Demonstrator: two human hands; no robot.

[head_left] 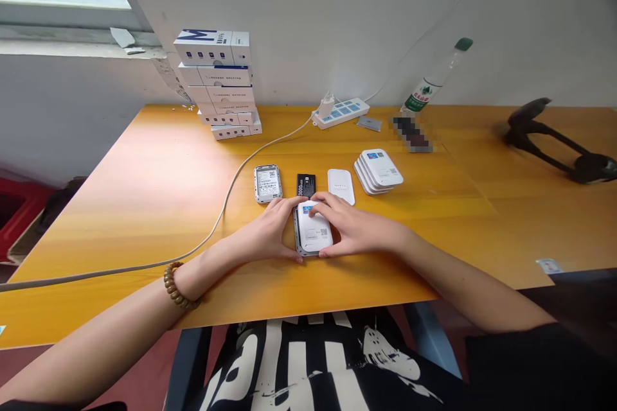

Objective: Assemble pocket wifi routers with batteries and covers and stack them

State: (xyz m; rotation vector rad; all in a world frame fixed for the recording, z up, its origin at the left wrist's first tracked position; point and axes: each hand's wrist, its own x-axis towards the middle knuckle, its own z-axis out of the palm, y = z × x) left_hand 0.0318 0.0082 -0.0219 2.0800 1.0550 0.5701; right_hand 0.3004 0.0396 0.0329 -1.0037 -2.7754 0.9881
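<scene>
**Left hand** (pixel 270 231): fingers curled, grasping the left edge of the device, fingertips reaching its top corner; brown wooden bead bracelet (pixel 176 286) on the wrist;

**Right hand** (pixel 359 225): fingers clasped over the device's right side, fingertips pressed on its white face;

**Held item**: grey-edged rectangular device with a white back cover (pixel 313 231), lying flat on the orange-yellow wood-grain table (pixel 144 205), near the edge at six o'clock;

**Around it**: black 3000 mAh battery (pixel 305 185) at twelve o'clock; open silver-framed device (pixel 268 183) at eleven; loose white rounded cover (pixel 341 186) at one; stack of white rounded covers (pixel 378 171) at two;

**Farther off**: tower of white boxes (pixel 216 77) at eleven; white power strip (pixel 340 113) at twelve.
</scene>
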